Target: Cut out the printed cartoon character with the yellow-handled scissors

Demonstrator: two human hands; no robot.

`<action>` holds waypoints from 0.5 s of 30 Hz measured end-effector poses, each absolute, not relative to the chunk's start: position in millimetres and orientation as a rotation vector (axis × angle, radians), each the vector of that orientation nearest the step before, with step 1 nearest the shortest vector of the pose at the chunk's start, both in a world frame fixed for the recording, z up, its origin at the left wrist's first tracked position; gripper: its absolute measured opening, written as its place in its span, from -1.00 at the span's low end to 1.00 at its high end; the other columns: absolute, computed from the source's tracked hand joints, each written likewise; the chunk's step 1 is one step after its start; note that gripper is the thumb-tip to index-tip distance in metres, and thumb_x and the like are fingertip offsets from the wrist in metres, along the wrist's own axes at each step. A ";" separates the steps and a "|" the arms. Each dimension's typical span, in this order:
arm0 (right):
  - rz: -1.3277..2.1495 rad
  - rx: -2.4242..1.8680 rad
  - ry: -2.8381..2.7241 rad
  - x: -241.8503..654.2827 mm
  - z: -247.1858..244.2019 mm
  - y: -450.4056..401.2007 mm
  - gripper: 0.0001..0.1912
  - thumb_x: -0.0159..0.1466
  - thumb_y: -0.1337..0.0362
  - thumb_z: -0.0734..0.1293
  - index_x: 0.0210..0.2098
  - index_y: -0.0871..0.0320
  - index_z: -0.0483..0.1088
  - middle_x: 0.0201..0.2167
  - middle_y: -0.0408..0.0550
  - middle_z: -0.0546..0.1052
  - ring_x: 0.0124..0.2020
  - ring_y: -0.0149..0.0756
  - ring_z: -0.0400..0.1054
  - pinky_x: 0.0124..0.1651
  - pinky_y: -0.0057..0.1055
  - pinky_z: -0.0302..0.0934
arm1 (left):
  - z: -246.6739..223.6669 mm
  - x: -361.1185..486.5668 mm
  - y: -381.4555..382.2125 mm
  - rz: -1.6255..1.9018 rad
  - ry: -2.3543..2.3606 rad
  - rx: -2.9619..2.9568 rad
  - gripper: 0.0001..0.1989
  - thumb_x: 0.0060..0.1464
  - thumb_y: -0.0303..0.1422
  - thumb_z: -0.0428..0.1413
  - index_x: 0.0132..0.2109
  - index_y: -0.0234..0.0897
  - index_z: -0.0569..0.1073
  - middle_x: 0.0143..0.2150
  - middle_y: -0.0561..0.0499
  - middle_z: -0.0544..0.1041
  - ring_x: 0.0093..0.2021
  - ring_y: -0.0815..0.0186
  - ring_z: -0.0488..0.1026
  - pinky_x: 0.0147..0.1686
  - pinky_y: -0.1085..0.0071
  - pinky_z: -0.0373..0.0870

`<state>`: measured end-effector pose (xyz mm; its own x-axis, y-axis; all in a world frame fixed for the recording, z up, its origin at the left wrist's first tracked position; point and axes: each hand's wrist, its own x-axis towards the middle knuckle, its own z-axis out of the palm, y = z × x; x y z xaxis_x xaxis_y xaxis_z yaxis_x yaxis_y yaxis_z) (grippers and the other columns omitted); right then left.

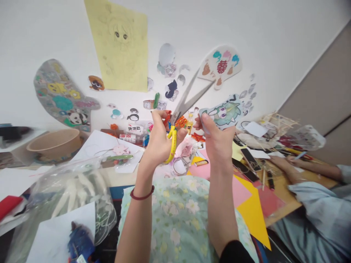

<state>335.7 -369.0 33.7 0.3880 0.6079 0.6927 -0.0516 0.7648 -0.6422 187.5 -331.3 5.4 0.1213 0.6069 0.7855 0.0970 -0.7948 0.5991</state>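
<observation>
Paired bare hands at scissor work, clock directions as seen in the view. The left hand [158, 142] is curled about the yellow-and-orange-handled scissors [175, 114], whose blades stand well parted, their tips toward 1 and 2 o'clock. The right hand [219, 143] pinches, between thumb and fingers, the teal-haired cartoon paper cutout [224, 112], which lies at 3 o'clock of the scissors' pivot, apart from the blades. For sound trimming, the paper should be fed deep into the crotch of the blades and turned by the right hand, the scissors held steady; the right thumb is best drawn back from the cutting line, and a thin sheet would probably buckle if gripped too far from the cut.

Hidden or unclear: the left fingers within the handle loops; the cutout's lower left, beneath the thumb; and any remaining margin to trim. The blade tips overlap the fan-shaped wall cutout [231, 60] in view, and their distance from it cannot be judged. The blue object [79, 241] toward 7 o'clock is cut off below; a co-worker's sleeve [323, 202], at 4 o'clock, leads out of view.
</observation>
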 end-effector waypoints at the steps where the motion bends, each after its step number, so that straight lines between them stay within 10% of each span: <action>1: 0.416 -0.595 -1.085 336.2 34.5 -369.1 -0.89 0.18 0.25 0.47 -0.40 0.08 0.46 -0.48 -0.21 0.55 -0.44 -0.38 0.46 -0.30 -0.38 0.42 | 4.6 188.2 -330.5 1.668 0.716 2.043 -0.40 0.05 0.04 0.25 -0.02 -0.15 0.10 -0.07 -0.09 0.34 -0.23 0.27 0.36 -0.21 0.25 0.37; 15: 0.298 -0.612 -0.955 336.1 31.6 -364.7 -0.71 0.08 0.15 0.53 -0.26 0.05 0.45 -0.27 -0.09 0.59 -0.29 -0.23 0.52 -0.13 -0.21 0.51 | 1.8 211.7 -335.4 1.558 0.702 2.065 -0.54 0.13 -0.05 0.18 -0.06 -0.15 0.12 -0.17 -0.02 0.39 -0.20 0.24 0.40 -0.16 0.23 0.33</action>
